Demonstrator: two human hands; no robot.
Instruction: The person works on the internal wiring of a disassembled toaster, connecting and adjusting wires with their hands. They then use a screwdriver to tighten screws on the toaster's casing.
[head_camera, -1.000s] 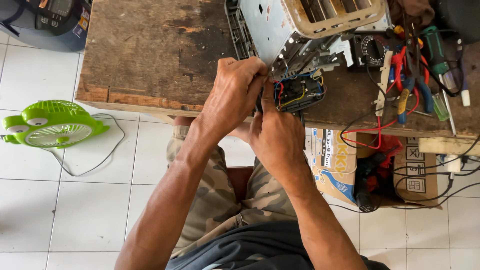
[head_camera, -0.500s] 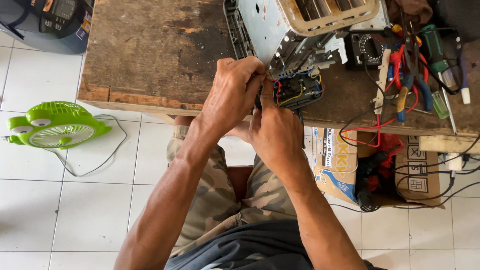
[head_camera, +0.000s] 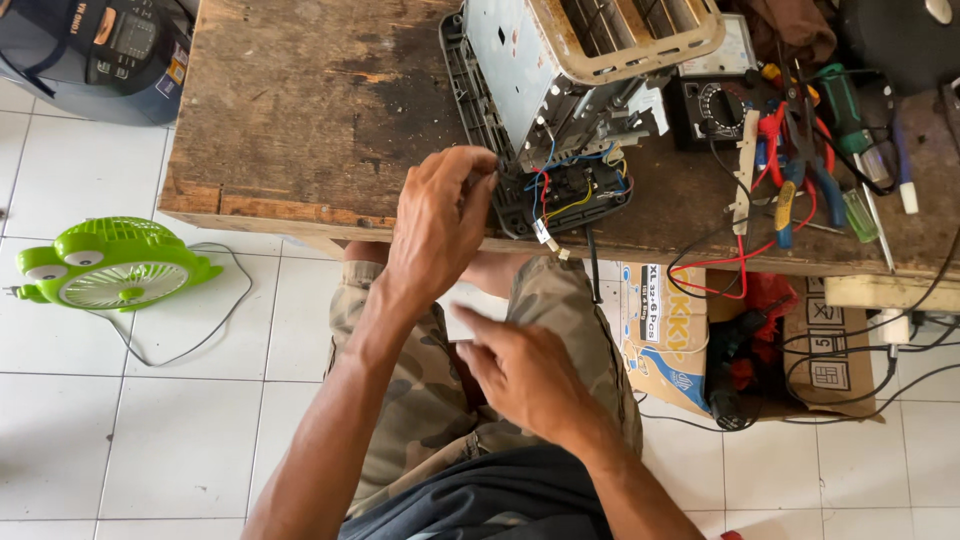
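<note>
Left hand (head_camera: 437, 220) touching opened toaster (head_camera: 570, 90); right hand (head_camera: 522, 375) over lap.

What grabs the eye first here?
The opened toaster lying on its side on the worn wooden table, coloured wires spilling from its black base at the table's near edge. The left hand has its fingers at that base; the right hand hangs free over the lap. Off left, a bright green frog-shaped fan sits on the white floor tiles.
</note>
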